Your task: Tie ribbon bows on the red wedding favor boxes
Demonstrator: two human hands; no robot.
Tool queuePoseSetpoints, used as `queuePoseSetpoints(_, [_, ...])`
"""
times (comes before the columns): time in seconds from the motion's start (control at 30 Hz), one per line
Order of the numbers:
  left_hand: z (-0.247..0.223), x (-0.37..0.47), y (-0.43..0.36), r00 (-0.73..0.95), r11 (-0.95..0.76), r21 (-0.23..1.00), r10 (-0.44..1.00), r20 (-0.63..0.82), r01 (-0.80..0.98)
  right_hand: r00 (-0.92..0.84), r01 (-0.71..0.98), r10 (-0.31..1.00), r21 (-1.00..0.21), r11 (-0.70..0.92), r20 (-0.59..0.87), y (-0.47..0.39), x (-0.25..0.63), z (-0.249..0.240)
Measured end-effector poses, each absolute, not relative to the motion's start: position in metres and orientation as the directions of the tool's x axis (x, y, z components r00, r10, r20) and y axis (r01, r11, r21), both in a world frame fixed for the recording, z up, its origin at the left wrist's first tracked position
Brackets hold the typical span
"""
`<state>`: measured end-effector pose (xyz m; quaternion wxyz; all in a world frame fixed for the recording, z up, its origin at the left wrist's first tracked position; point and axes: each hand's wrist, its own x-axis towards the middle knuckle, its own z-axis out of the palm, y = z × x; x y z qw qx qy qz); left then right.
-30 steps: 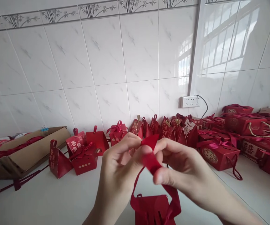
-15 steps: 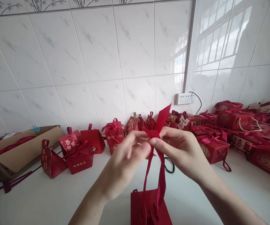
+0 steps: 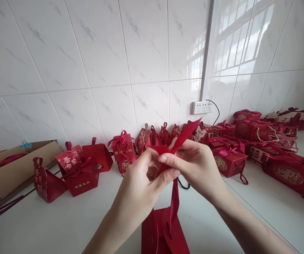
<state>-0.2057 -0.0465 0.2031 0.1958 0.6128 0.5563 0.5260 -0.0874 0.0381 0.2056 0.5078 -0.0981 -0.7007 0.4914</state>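
Both hands meet above a red gift box (image 3: 162,231) at the bottom of the view. My left hand (image 3: 143,180) pinches a red ribbon (image 3: 174,201) between thumb and fingers. My right hand (image 3: 194,165) is closed on the same ribbon, its thumb pressed on the crossing of the strands. One pointed ribbon end sticks up to the right, and a shorter piece lies to the left. Below the hands the ribbon runs down into a slot in the box top. The fingers partly hide the crossing.
Finished-looking red boxes (image 3: 81,180) stand at left, more along the tiled wall (image 3: 109,53), and a pile of boxes (image 3: 286,173) at right. A cardboard carton (image 3: 17,173) lies far left. A power strip (image 3: 202,107) hangs on the wall; a black loop (image 3: 185,185) lies behind the hands.
My left hand has turned, its thumb now pressed to the ribbon below my right thumb. The upright ribbon end leans further right. The view has shifted slightly.
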Motion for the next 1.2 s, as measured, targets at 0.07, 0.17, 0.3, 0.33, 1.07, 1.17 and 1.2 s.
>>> queuePoseSetpoints(0.07, [0.204, -0.205, -0.048, -0.167, -0.317, 0.802, 0.876, 0.452, 0.507, -0.497, -0.408, 0.619, -0.793, 0.452, 0.609, 0.039, -0.087, 0.206])
queuePoseSetpoints(0.17, [0.205, -0.206, -0.049, -0.139, -0.356, 0.785, 0.865, 0.482, 0.506, -0.569, -0.505, 0.572, -0.800, 0.323, 0.590, 0.041, -0.088, 0.206])
queuePoseSetpoints(0.3, [0.207, -0.206, -0.048, -0.132, -0.412, 0.803, 0.851, 0.508, 0.432, -0.571, -0.554, 0.567, -0.789, 0.267, 0.593, 0.043, -0.090, 0.206])
queuePoseSetpoints(0.33, [0.207, -0.207, -0.047, -0.146, -0.415, 0.815, 0.851, 0.505, 0.404, -0.558, -0.548, 0.574, -0.785, 0.288, 0.600, 0.043, -0.091, 0.207])
queuePoseSetpoints(1.07, [0.207, -0.239, -0.038, -0.334, -0.317, 0.893, 0.844, 0.419, 0.320, -0.649, 0.024, 0.141, -0.166, 0.986, 0.748, 0.028, -0.078, 0.207])
queuePoseSetpoints(1.17, [0.207, -0.240, -0.036, -0.315, -0.324, 0.896, 0.853, 0.416, 0.305, -0.702, 0.007, 0.144, -0.195, 0.981, 0.697, 0.030, -0.077, 0.208])
queuePoseSetpoints(1.2, [0.208, -0.240, -0.036, -0.296, -0.333, 0.896, 0.859, 0.417, 0.293, -0.708, 0.008, 0.148, -0.202, 0.979, 0.691, 0.031, -0.077, 0.208])
